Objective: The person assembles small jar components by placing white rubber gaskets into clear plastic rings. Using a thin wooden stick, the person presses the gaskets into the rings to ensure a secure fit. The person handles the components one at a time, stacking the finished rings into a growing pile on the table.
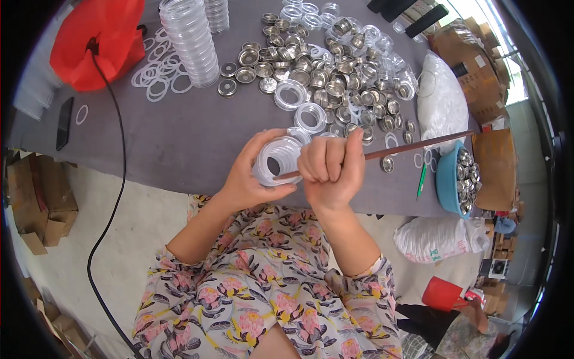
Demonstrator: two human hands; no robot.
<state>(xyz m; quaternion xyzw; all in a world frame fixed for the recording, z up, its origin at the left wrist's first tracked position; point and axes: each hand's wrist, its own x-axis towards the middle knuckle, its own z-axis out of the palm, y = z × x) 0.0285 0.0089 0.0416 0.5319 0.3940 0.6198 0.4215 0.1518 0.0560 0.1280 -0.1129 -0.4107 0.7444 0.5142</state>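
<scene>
My left hand [254,164] is wrapped round a clear plastic ring-shaped part [281,154], its round opening turned up toward me. In a closed fist with the thumb up, my right hand [333,167] grips a long thin brown stick [412,145]. One end of the stick lies at the rim of the clear part; the other reaches far to the right. Just beyond my hands, clear plastic rings [310,118] rest on the grey-covered table [197,137]. Behind them spreads a heap of shiny metal caps [335,90].
Stacked clear rings [190,45] stand at the back left near flat white rings [158,72]. A black cable [113,209] hangs from a red cloth [95,36]. On the right are a blue basin [448,185] of metal caps, a green pen [422,179] and a white bag [442,96]. Another person [466,329] is at lower right.
</scene>
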